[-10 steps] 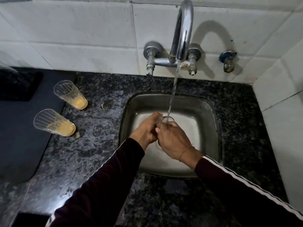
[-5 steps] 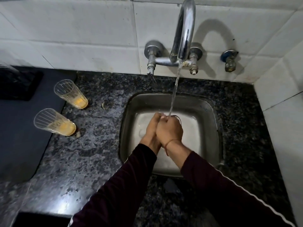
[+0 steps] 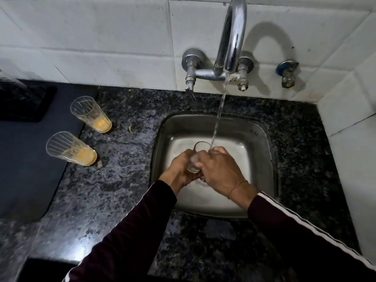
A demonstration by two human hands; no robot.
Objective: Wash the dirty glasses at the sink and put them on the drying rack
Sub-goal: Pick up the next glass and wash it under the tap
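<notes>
Over the square stainless-steel sink point(image 3: 262, 137), set into the speckled dark granite counter point(image 3: 114, 192) toward its back right corner: a clear drinking glass point(image 3: 196, 159) held above the basin, mouth tipped up toward the far rim. Left hand point(image 3: 181, 169) wrapped round its lower body, right hand point(image 3: 218, 171) curled over the side near the rim, fingers closed on it. Thin stream of water point(image 3: 218, 117) falling from the curved chrome tap point(image 3: 232, 37) on the white tiled wall point(image 3: 101, 37), landing right at the right hand's knuckles beside the rim. Glass looking clear and wet; contents too hard to tell. Basin floor pale, glistening. Out along the counter's left side, two ribbed clear glasses: the far glass point(image 3: 91, 115) and the near glass point(image 3: 70, 148), each with yellow-orange dregs at the bottom and streaks up the walls, just at the edge of a dark mat point(image 3: 26, 159).
</notes>
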